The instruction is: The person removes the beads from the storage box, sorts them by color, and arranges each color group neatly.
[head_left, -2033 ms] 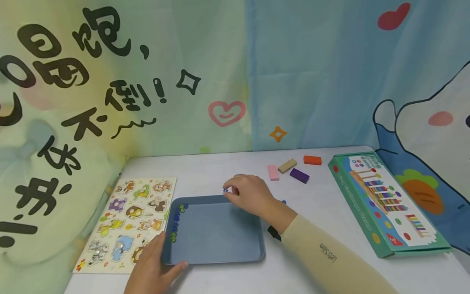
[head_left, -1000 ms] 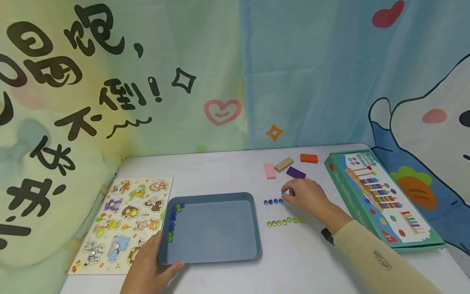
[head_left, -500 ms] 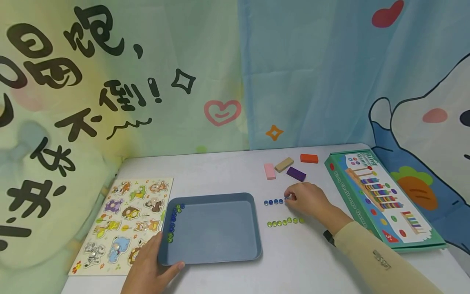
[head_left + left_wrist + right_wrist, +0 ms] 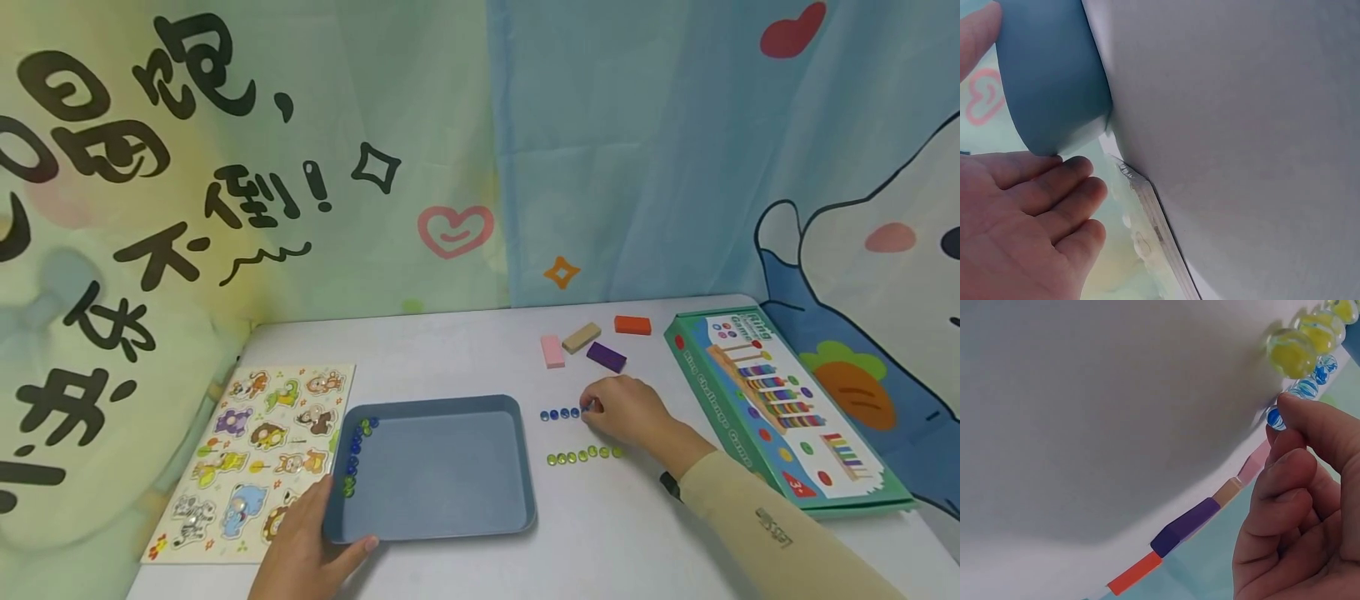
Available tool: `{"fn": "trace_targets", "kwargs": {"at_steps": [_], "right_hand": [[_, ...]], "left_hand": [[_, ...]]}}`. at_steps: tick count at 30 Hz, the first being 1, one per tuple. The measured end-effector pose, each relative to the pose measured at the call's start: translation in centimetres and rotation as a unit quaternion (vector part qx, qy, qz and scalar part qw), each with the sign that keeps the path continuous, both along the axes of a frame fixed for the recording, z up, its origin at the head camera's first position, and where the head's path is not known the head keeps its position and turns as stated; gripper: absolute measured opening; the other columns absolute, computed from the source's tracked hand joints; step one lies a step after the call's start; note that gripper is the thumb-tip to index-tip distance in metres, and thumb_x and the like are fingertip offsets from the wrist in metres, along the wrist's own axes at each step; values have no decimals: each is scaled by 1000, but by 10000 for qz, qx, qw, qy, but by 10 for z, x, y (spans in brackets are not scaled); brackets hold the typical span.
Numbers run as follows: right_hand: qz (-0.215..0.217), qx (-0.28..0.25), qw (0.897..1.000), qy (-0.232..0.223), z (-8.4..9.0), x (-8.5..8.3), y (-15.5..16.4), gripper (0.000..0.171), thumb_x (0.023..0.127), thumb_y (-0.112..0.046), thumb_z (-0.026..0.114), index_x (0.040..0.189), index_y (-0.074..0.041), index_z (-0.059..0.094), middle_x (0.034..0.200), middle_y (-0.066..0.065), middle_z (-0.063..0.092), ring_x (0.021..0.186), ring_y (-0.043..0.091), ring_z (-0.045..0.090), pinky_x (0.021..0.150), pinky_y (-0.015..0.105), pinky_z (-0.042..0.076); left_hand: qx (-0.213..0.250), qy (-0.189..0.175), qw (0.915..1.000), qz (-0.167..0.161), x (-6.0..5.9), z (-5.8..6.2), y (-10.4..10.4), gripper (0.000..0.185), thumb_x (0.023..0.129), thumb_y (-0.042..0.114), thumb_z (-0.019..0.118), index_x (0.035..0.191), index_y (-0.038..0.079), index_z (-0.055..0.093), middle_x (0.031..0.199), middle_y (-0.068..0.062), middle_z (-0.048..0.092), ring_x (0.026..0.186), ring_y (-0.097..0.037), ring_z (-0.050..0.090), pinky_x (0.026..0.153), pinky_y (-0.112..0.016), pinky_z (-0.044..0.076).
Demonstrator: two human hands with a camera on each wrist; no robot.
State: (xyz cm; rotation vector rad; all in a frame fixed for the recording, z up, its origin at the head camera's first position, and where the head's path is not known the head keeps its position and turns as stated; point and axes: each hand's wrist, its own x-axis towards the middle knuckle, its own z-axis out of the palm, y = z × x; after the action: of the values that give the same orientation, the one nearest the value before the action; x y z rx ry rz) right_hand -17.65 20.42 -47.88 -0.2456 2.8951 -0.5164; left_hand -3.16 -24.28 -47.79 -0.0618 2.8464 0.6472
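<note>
In the head view my right hand (image 4: 628, 410) is at the right end of a short row of blue marbles (image 4: 560, 414) on the white table. The right wrist view shows thumb and forefinger pinching a blue-swirled glass marble (image 4: 1275, 417), the other fingers curled into the palm. A row of yellow-green marbles (image 4: 583, 455) lies nearer me. My left hand (image 4: 303, 542) rests against the near left corner of a blue-grey tray (image 4: 442, 475), its fingers along the side and thumb at the front edge. Blue and green marbles (image 4: 354, 454) line the tray's left side.
Under the left hand's side lies an animal puzzle board (image 4: 251, 458). Behind the right hand are pink (image 4: 552, 352), tan (image 4: 582, 337), purple (image 4: 606, 357) and orange (image 4: 633, 325) blocks. A green game box (image 4: 791, 408) stands at the right, and a printed curtain (image 4: 390, 125) hangs behind.
My right hand went from over the tray's far edge to the blue row on the right, then settled slightly lower at its end. The left hand stays at the tray corner.
</note>
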Motion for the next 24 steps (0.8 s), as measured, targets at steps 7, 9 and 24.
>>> {"fn": "trace_targets", "kwargs": {"at_steps": [7,9,24], "right_hand": [[-34,-35,10000,47,-2,1,1,21,89,-22,83,108,-13,81,76,-5,64,74,15,55,68,29,46],[-85,-117,9999,61,-1,2,3,24,89,-23,83,110,-13,81,75,-5,63,74,15,55,67,28,45],[134,-526,9941,939,38,-5,-8,25,93,-28,80,113,-13,81,64,-5,53,61,12,47,55,25,35]], "left_hand": [[36,50,10000,-60,0,0,-1,121,81,71,78,162,-4,28,163,-30,38,149,-55,38,121,-69,37],[38,63,9999,-70,0,0,-1,121,81,71,78,162,-4,28,163,-30,38,149,-55,38,121,-68,37],[80,116,9999,-69,1,1,0,119,81,69,79,162,-3,28,164,-30,38,149,-54,38,121,-68,37]]}}
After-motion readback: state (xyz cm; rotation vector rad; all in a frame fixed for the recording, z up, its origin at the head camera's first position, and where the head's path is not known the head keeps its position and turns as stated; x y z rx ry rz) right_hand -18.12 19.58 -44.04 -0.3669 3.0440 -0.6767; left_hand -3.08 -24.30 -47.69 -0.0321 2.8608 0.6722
